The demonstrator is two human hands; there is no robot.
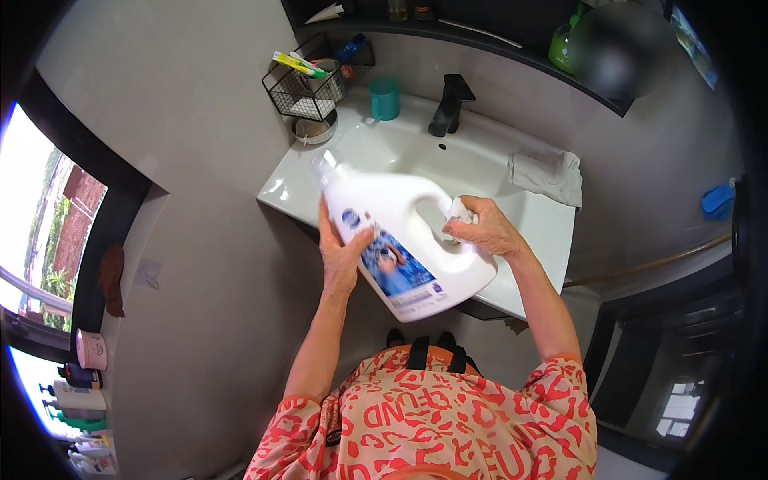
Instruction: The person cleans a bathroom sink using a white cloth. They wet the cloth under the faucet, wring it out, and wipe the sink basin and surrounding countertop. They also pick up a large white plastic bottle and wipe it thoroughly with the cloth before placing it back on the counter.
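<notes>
Left hand (pixel 340 258), part-curled, is holding 1 jug (pixel 402 236) | right hand (pixel 490 232), nearly closed, is pinching 1 white wad (pixel 462 212) at the handle (pixel 432 190) | 1 tap (pixel 452 104) is standing behind

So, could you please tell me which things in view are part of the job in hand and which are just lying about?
In use:
white jug, held by the left hand
crumpled white wad, in the right hand

Lying about:
teal mug
wire basket
pale cloth on the sink
bottles by the window
</notes>
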